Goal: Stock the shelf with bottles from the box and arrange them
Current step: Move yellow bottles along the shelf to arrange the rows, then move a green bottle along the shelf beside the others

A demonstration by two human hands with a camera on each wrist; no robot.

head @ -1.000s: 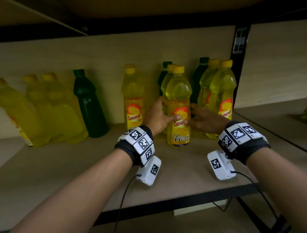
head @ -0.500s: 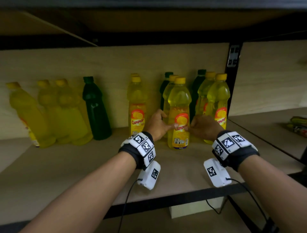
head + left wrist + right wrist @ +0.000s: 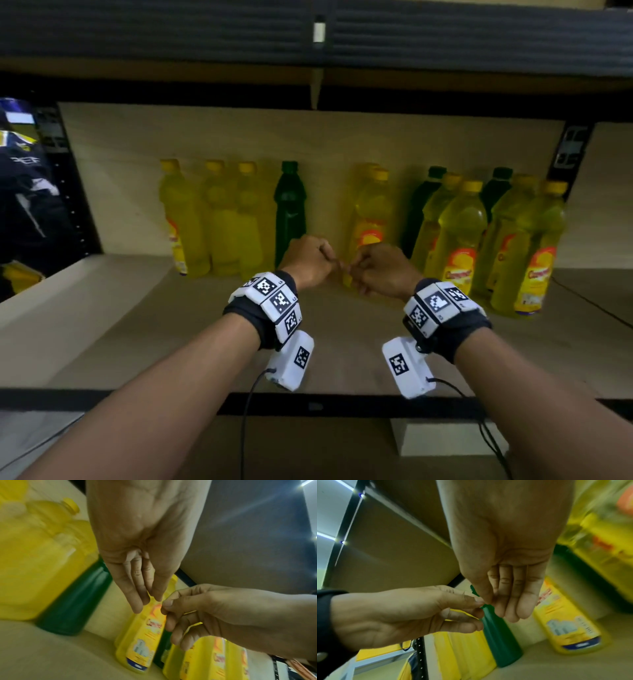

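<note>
A: Where are the hands?
B: The left hand [image 3: 310, 260] and right hand [image 3: 383, 270] meet over the shelf [image 3: 137, 329], fingertips nearly touching, loosely curled, holding nothing.
A: And the bottles?
B: Upright along the back: a yellow bottle [image 3: 371, 219] just behind the hands, a green bottle [image 3: 290, 209] left of it, more yellow ones at either side.

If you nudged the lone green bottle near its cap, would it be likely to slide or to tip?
The green bottle is tall and narrow, so a push near the cap would probably tip it. It looks full and dark, so likely fairly heavy. Its smooth plastic may slide if pushed low, towards the yellow bottles beside it.
</note>
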